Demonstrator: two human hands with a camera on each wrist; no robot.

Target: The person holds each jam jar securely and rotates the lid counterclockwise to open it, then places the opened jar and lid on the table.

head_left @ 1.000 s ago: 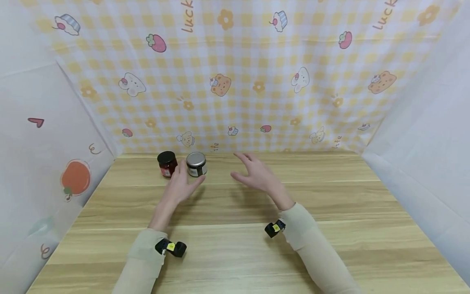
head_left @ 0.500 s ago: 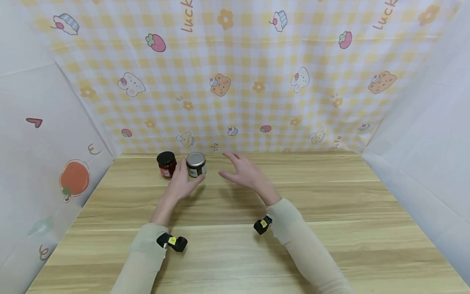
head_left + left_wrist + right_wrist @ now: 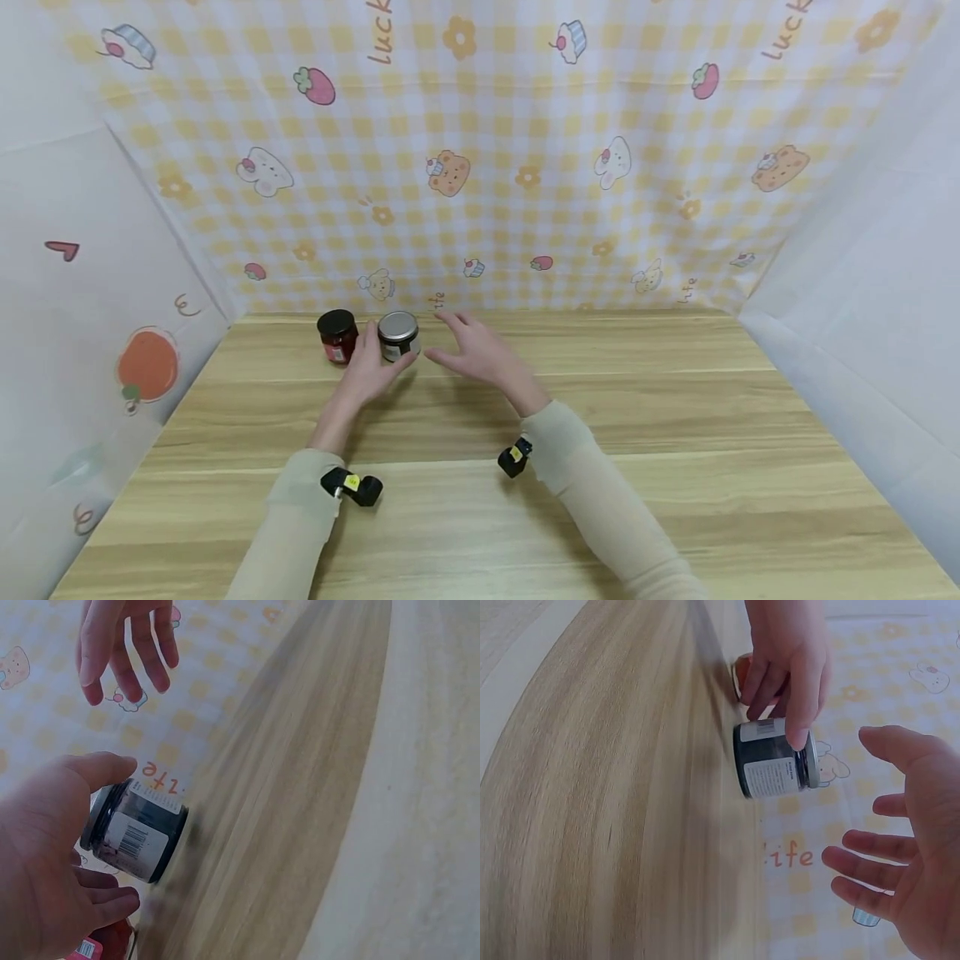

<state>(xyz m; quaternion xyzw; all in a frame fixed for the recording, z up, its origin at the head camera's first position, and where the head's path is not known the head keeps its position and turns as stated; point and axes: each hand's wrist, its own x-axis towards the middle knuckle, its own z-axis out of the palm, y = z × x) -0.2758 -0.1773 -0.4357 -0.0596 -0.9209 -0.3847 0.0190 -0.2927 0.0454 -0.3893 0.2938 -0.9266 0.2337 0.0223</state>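
Near the back edge of the worktop (image 3: 645,383), the silver-lidded jar (image 3: 397,327) is standing between the left grip (image 3: 367,372) and right grip (image 3: 480,354), both released; closing evenly should be sparing the red jar (image 3: 337,333) nudges.

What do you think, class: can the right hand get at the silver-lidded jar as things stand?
Probably yes: nothing shows between the open right hand and the silver-lidded jar. The left hand, at the jar's other side, may crowd it slightly.
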